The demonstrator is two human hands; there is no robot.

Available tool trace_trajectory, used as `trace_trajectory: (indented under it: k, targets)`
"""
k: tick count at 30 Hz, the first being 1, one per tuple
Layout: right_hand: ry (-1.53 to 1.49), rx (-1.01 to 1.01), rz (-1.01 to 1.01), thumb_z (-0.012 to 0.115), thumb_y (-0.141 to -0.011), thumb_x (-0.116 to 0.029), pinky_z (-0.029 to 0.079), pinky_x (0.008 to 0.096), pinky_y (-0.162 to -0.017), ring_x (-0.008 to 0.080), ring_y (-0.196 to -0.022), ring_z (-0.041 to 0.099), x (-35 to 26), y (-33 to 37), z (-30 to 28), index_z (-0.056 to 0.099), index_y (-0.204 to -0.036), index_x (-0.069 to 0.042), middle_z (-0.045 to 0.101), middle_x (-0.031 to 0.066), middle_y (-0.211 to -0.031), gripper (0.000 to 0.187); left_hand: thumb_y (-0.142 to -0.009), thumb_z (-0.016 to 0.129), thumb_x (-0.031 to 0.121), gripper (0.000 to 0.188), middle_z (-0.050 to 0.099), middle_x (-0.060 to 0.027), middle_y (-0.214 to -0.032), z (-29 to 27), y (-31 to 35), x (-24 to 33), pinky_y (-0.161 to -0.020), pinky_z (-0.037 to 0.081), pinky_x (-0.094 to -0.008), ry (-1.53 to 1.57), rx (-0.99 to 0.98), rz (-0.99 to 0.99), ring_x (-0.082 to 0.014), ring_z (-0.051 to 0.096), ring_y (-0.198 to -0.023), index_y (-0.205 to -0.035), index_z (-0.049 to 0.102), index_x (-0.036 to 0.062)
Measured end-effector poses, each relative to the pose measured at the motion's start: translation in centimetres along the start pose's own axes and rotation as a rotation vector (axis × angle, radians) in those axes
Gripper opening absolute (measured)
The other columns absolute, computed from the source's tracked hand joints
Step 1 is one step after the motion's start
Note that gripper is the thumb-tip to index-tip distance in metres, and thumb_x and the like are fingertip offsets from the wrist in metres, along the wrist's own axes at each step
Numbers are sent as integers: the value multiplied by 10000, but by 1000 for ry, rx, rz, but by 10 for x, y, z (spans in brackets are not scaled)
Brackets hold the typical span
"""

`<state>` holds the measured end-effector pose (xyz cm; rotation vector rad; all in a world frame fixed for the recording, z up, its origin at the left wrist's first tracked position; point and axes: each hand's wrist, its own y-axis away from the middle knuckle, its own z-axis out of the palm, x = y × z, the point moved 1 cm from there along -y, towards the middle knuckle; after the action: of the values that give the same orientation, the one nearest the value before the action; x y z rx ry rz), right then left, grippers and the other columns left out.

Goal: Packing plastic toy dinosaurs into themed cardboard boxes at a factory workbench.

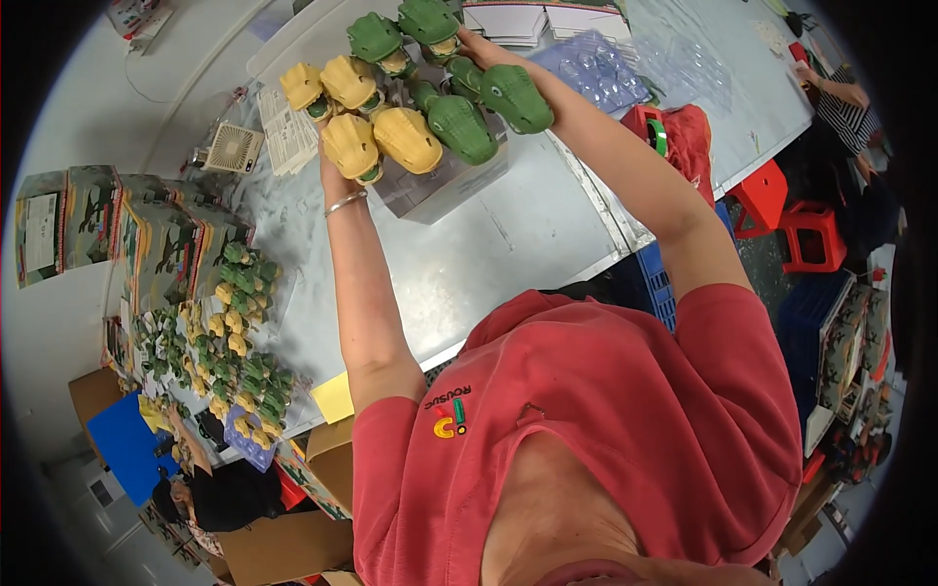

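At the far left we see printed cartons (147,234) standing along the edge of the grey surface (508,234), and below them a loose heap of small dinosaur toys (234,332); a sideways sweep of an elbow could send these off the edge. Our left hand (337,171) is clasped around the underside of a cluster of yellow dinosaur heads (376,127), with the fingers mostly hidden behind them. We judge this grip overloaded: several heads rest on one another rather than in the palm, so a slight tilt could release the outermost one. Directly beneath stands an open grey box (445,186), close enough to catch a drop, though a falling head could bounce out. Our right hand (474,49) is closed on a bunch of green dinosaur heads (479,103), which touch the yellow cluster. If either bunch shifts, we expect the contact to push a neighbour loose. At the right, red stools (791,225) stand below the surface edge.
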<state>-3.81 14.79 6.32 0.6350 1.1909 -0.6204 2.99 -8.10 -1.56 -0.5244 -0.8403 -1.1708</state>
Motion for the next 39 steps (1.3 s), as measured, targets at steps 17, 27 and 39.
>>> trace_trajectory:
  k: [17,27,39]
  targets:
    - [-143,-219,57,392,-833,-640,414,316,-929,138,-1125,477,28,-48,11,343,-1362,-174,431,24,-1314,706,-915,451,400,425,570,-39,-1056,-44,-8,12,-767,508,-329,-47,75,42,-187,584,-924,-1206,459,90]
    - [-15,-136,139,337,-844,-654,398,305,-917,135,-1120,464,20,-36,54,381,-1341,-164,464,11,-1281,700,-902,490,337,336,592,-58,-969,-89,-1,34,-693,525,-357,-152,-37,187,-217,607,-821,-1112,514,76]
    - [-1239,-987,234,326,-857,-636,298,315,-1022,177,-1223,379,97,-95,-50,364,-1331,-51,418,68,-1329,754,-825,610,184,696,491,-94,-1217,3,20,43,-778,470,-298,-322,-43,92,-181,538,-989,-1406,230,138]
